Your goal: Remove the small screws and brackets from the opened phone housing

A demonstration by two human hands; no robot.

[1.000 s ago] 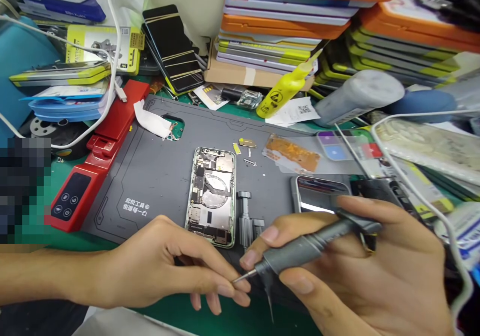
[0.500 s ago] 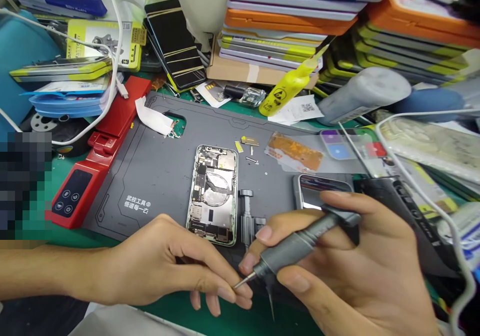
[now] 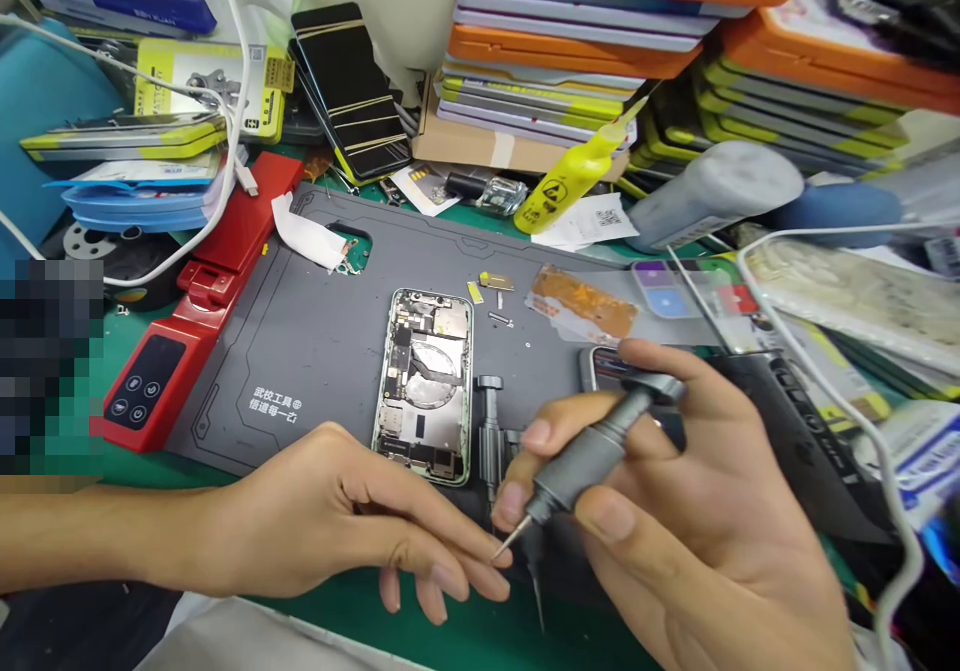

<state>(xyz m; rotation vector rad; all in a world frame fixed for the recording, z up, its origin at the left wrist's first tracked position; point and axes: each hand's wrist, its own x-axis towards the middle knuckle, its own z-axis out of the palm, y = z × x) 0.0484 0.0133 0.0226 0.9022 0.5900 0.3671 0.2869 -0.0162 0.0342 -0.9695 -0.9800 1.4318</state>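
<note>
My right hand (image 3: 697, 531) grips a grey precision screwdriver (image 3: 592, 456), its thin tip pointing down and left. My left hand (image 3: 337, 521) has thumb and fingers pinched together right at that tip (image 3: 501, 549); what they pinch is too small to see. An opened phone (image 3: 427, 381) with bare circuitry lies on the grey work mat (image 3: 300, 341) just beyond both hands. Another grey screwdriver (image 3: 491, 436) lies beside the phone's right edge. Small screws and a metal bracket (image 3: 496, 281) sit above the phone.
A red tool (image 3: 195, 321) lies along the mat's left edge. A yellow squeeze bottle (image 3: 574, 176), stacked orange and grey cases (image 3: 585, 41), a black phone screen (image 3: 349, 91), white cables and a second phone (image 3: 600, 366) crowd the bench around the mat.
My right hand has tilted the screwdriver more upright and drawn it slightly left. The left hand's fingers stay at the tip.
</note>
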